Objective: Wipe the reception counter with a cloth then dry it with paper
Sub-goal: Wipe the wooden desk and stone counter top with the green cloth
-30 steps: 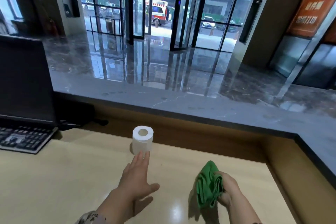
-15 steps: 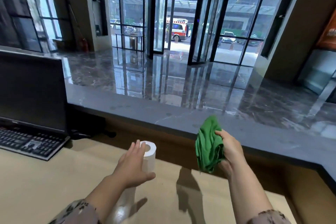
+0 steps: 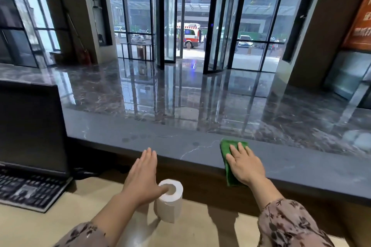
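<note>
The green cloth [image 3: 225, 147] is pressed on the near edge of the counter [image 3: 301, 166] under the flat right hand [image 3: 246, 164], at 2 o'clock from the paper roll [image 3: 168, 204]. The left hand [image 3: 140, 178] is spread, empty. Even pressure and overlapping strokes are advised.

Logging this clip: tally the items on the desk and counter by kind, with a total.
Green cloth: 1
Paper roll: 1
Monitor: 1
Keyboard: 1
Total: 4
</note>
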Action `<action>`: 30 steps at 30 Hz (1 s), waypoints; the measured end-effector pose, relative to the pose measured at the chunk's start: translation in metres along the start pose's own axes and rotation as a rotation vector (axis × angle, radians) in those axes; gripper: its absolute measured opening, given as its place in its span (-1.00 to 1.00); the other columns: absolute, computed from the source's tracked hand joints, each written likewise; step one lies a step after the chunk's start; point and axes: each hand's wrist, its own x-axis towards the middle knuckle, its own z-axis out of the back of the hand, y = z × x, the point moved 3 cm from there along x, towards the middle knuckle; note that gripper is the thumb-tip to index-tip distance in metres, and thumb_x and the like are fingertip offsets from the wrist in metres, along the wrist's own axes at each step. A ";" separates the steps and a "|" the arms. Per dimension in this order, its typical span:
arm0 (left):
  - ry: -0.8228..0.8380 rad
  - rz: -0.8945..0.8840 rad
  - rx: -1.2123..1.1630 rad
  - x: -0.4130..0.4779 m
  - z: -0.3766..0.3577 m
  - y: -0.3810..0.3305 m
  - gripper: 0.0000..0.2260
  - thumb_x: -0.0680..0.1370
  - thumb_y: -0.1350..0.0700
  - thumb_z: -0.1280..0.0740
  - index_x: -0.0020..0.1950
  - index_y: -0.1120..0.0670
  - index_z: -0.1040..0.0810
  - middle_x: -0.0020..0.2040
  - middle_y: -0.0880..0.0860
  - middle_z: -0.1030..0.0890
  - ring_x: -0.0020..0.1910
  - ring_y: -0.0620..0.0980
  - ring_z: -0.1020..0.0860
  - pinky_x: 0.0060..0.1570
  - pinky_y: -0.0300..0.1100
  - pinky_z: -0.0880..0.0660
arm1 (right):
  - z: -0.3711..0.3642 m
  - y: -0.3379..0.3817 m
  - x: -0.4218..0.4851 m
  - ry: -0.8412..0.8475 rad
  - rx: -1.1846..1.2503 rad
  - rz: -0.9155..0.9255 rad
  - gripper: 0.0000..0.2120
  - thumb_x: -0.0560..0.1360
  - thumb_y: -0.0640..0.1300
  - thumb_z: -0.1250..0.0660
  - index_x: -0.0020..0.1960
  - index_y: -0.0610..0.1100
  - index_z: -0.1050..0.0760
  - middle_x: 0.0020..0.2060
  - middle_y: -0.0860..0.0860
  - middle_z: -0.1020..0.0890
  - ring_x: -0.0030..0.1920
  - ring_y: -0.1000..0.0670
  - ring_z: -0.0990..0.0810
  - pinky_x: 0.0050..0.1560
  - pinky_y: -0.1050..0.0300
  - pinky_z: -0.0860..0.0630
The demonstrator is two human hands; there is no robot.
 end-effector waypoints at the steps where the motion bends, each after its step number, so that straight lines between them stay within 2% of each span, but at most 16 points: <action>1: -0.009 0.002 0.020 0.005 0.001 0.004 -0.03 0.45 -0.26 -0.33 0.57 0.10 0.21 0.58 0.06 0.24 0.55 -0.01 0.24 0.53 -0.07 0.16 | -0.002 0.002 0.000 -0.052 -0.059 0.003 -0.47 0.64 0.13 0.16 0.58 0.00 0.02 0.57 -0.02 0.03 0.55 -0.07 0.05 0.50 -0.05 -0.03; 3: -0.007 0.009 0.053 0.012 0.000 0.010 -0.04 0.45 -0.25 -0.32 0.57 0.10 0.21 0.58 0.07 0.23 0.55 0.00 0.23 0.53 -0.05 0.15 | -0.004 0.011 0.000 -0.111 -0.095 -0.025 -0.47 0.64 0.12 0.18 0.58 -0.01 0.04 0.57 -0.04 0.02 0.55 -0.09 0.03 0.50 -0.05 -0.02; 8: 0.001 -0.022 0.076 0.017 -0.005 0.017 -0.07 0.42 -0.17 -0.32 0.58 0.11 0.16 0.59 0.06 0.15 0.56 -0.01 0.17 0.54 -0.06 0.10 | -0.011 0.044 0.016 -0.079 -0.141 -0.068 -0.45 0.64 0.09 0.21 0.58 -0.07 0.12 0.56 -0.10 0.10 0.55 -0.13 0.14 0.53 -0.07 0.16; 11: 0.000 -0.058 0.107 0.020 0.000 0.021 -0.10 0.43 -0.13 -0.32 0.58 0.09 0.13 0.59 0.04 0.11 0.56 -0.03 0.14 0.54 -0.08 0.11 | -0.018 0.081 0.029 -0.066 -0.146 -0.036 -0.45 0.65 0.08 0.21 0.58 -0.08 0.14 0.56 -0.11 0.13 0.55 -0.13 0.17 0.53 -0.07 0.20; 20: 0.043 -0.096 0.210 0.022 0.003 0.022 -0.10 0.44 -0.17 -0.27 0.58 0.16 0.15 0.59 0.09 0.14 0.56 0.00 0.16 0.54 -0.07 0.12 | -0.048 0.224 0.055 0.052 -0.121 0.354 -0.48 0.65 0.07 0.15 0.58 0.02 0.14 0.56 -0.11 0.11 0.55 -0.14 0.17 0.51 -0.06 0.17; 25: 0.062 -0.083 0.272 0.025 0.003 0.018 -0.11 0.46 -0.13 -0.29 0.57 0.17 0.17 0.59 0.11 0.13 0.57 0.03 0.14 0.54 -0.05 0.11 | -0.040 0.202 0.061 0.083 -0.105 0.365 -0.50 0.66 0.08 0.17 0.57 0.05 0.11 0.56 -0.04 0.11 0.55 -0.07 0.14 0.52 -0.05 0.16; 30: 0.068 -0.066 0.249 0.027 0.004 0.018 -0.13 0.47 -0.08 -0.32 0.57 0.14 0.15 0.59 0.10 0.10 0.57 0.02 0.11 0.54 -0.04 0.08 | -0.017 0.106 0.067 0.010 -0.119 0.103 -0.49 0.65 0.08 0.17 0.58 0.04 0.10 0.56 -0.05 0.11 0.56 -0.07 0.12 0.52 -0.06 0.15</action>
